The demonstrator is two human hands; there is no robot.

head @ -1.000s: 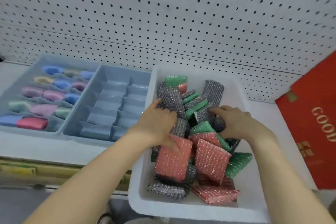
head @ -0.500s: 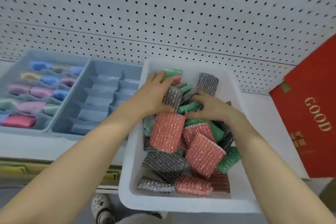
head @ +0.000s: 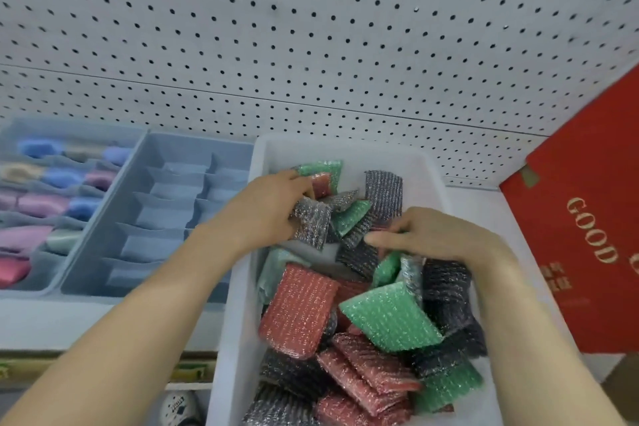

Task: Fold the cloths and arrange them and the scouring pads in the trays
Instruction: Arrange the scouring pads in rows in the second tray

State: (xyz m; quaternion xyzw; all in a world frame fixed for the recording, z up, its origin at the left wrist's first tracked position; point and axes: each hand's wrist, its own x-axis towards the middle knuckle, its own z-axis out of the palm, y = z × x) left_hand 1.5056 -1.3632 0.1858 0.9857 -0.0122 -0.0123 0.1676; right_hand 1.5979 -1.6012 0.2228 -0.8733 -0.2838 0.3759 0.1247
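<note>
A white bin (head: 238, 287) holds several glittery scouring pads in red, green, silver and dark grey. My left hand (head: 266, 207) reaches into its far left part and grips a silver pad (head: 311, 223). My right hand (head: 435, 235) lies palm down over the pile in the middle right, fingers curled onto green and grey pads (head: 387, 270); what it holds is hidden. A red pad (head: 297, 309) and a green pad (head: 390, 316) lie on top nearer to me. Two blue-grey divider trays stand to the left: one (head: 166, 211) with bare compartments, the far-left one (head: 41, 204) filled with folded cloths.
A white pegboard wall (head: 311, 45) rises behind the shelf. A red box (head: 581, 245) with gold "GOOD" lettering leans at the right. The shelf's front edge (head: 103, 325) runs below the trays, and a shoe (head: 179, 408) shows on the floor beneath.
The view has shifted and the bin looks closer. My left hand moved to the far left of the bin and took a silver pad. My right hand slid right over the pile.
</note>
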